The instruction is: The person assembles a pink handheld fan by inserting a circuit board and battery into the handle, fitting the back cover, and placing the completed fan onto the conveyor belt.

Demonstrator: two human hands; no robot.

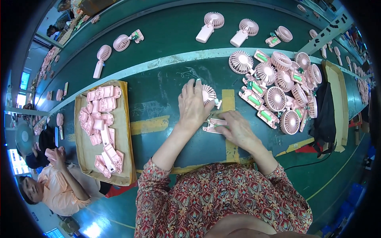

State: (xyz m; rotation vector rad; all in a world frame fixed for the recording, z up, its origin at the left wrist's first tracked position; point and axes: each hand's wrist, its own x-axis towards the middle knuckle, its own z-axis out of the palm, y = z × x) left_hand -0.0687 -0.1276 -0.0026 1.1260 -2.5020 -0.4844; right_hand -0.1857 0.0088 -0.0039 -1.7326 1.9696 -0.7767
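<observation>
On the green table in front of me lies a pink handheld fan with a round grille head (209,94). My left hand (192,104) covers the left part of that head, fingers curved over it and thumb at its lower edge. Below, a pink handle half (212,125) sits on the surface, its inner side partly visible. The fingers of my right hand (239,129) grip its right end and hide part of it. Whether handle and head are joined cannot be seen.
A cardboard tray (129,137) of pink handle shells stands at left. Right of my hands is a pile of open fans (275,98) with green parts inside. More fans (213,20) lie beyond the pale strip. A co-worker (63,174) sits at lower left.
</observation>
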